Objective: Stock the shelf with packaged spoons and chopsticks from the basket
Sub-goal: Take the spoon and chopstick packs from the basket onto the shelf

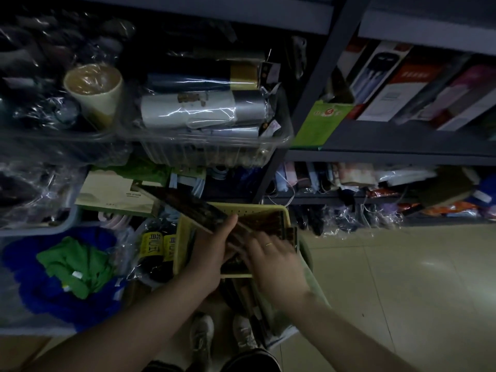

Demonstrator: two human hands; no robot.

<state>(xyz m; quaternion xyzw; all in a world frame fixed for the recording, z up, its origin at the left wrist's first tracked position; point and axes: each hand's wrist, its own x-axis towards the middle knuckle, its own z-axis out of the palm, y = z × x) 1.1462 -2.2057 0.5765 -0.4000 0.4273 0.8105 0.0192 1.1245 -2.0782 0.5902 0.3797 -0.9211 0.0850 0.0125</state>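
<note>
While my left hand (212, 245) grips a long dark chopstick pack (185, 208) above the yellow basket (268, 210), right hand (273, 257) presses loose-fingered on packs beneath. Pick-up step; next, lift toward shelf (389, 138).

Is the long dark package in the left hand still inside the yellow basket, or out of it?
Mostly out. The left hand grips the long dark package, which slants up-left past the yellow basket rim.

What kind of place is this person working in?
Most likely a small household-goods shop or its stockroom: dark metal shelving crammed with plastic-wrapped goods, boxed products standing in a row, and a yellow basket of stock.
</note>
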